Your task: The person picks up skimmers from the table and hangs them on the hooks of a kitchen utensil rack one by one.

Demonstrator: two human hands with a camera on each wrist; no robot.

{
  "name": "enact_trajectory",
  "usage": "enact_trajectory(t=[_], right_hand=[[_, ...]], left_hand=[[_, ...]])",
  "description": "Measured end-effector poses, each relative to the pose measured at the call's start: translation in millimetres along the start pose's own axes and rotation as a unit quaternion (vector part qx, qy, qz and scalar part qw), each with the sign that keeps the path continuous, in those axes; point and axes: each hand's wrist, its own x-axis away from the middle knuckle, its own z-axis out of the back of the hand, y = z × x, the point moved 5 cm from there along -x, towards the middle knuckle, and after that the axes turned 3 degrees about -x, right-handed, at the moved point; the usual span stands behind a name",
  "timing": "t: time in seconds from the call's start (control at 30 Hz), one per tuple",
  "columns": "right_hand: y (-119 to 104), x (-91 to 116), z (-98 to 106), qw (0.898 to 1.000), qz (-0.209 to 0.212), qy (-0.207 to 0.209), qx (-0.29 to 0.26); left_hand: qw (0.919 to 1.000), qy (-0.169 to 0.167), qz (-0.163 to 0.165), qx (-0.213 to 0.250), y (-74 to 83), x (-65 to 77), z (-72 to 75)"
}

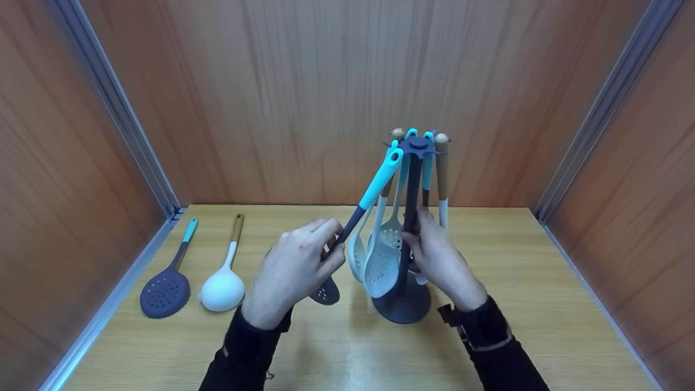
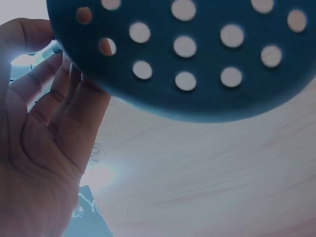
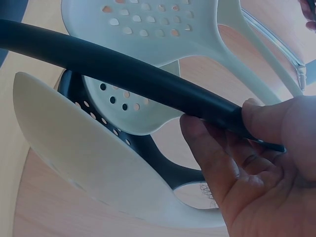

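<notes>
My left hand grips a dark skimmer with a turquoise handle by its shaft, the handle end leaning up towards the rack's top. In the left wrist view the skimmer's round perforated head fills the upper part. The right hand holds the dark pole of a utensil stand, thumb and fingers around it in the right wrist view. From the stand hang white perforated utensils, a dark perforated one and a white smooth-headed one, with turquoise or wooden handles.
Left on the wooden table lie another dark skimmer with a turquoise handle and a white ladle with a wooden handle. The stand's round dark base rests on the table. Wood panels enclose the back and both sides.
</notes>
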Motion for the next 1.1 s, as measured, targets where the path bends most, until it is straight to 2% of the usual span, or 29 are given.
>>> enact_trajectory(t=[0.2,0.5,1.0,1.1], right_hand=[[0,2,0,1.000,0.013,0.007,0.008],[-1,1,0,1.000,0.015,0.010,0.014],[1,1,-3,1.000,-0.012,0.004,0.019],[0,2,-3,1.000,0.001,0.010,0.020]], left_hand=[[0.9966,-0.034,0.039,0.065,10.5,1.8,-2.8],[0.9868,-0.073,0.081,0.120,18.4,1.6,-15.8],[0.9783,-0.080,0.089,0.169,12.7,-3.0,-42.8],[0.9781,-0.077,0.085,0.174,12.6,-4.2,-48.0]])
